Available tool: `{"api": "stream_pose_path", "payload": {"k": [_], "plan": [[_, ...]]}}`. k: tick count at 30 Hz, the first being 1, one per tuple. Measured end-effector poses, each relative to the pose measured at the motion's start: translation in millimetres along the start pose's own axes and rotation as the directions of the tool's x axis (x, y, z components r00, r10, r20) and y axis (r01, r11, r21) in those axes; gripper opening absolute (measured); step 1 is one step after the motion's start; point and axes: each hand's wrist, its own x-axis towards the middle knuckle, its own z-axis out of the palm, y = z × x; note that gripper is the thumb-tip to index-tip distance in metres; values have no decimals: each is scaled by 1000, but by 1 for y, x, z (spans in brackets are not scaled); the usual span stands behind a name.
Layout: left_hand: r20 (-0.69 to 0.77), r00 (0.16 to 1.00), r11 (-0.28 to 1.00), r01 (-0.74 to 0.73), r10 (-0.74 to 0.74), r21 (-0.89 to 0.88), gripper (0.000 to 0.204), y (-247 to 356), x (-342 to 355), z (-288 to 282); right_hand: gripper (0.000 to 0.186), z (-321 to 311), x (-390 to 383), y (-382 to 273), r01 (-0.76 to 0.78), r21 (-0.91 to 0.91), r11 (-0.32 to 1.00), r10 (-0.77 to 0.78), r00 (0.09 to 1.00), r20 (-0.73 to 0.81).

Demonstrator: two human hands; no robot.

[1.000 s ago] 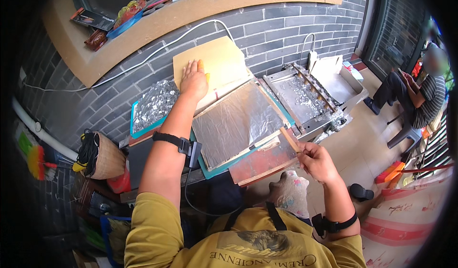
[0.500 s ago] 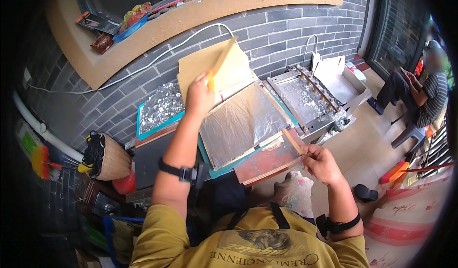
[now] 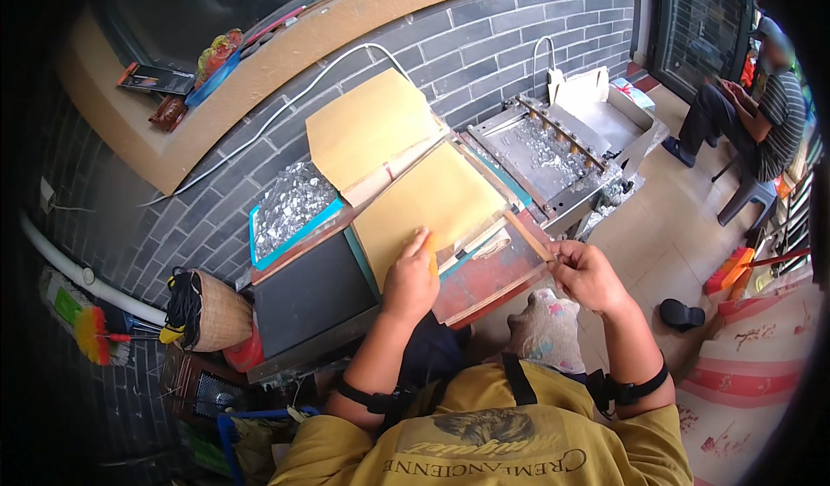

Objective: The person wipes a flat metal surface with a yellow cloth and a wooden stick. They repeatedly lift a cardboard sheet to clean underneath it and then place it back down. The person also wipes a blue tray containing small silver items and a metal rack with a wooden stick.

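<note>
A tan sheet of paper (image 3: pixel 432 199) lies over the stack on the bench, covering the silver foil. My left hand (image 3: pixel 411 280) is at its near edge, fingers closed on the paper, with something orange at the fingertips. In my right hand (image 3: pixel 591 277) a thin, flat wooden stick (image 3: pixel 527 237) is pinched, its far end by the right corner of the sheet. Behind, a second pile of tan paper (image 3: pixel 372 136) leans toward the wall. A folded pale piece (image 3: pixel 491 246) shows below the sheet, on a reddish board (image 3: pixel 484 285).
A blue tray (image 3: pixel 298 214) of silver scraps stands left of the paper, beyond a dark panel (image 3: pixel 313 291). Right of the stack is a metal frame (image 3: pixel 540 153) with scraps. A wicker basket (image 3: pixel 220 313) stands at left. At far right a person (image 3: pixel 769 123) sits on a stool.
My left hand has come down and toward me, laying the raised tan sheet over the foil. My right hand still holds the stick in about the same place. The view has shifted slightly.
</note>
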Motion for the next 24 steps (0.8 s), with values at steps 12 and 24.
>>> {"api": "stream_pose_path", "payload": {"k": [12, 24], "plan": [[15, 1000, 1000, -4, 3, 24, 37, 3, -1, 14, 27, 0, 0, 6, 2, -15, 1000, -3, 1000, -13], [-45, 999, 999, 13, -15, -31, 36, 18, 8, 2, 26, -3, 2, 7, -19, 1, 1000, 19, 1000, -7]]}}
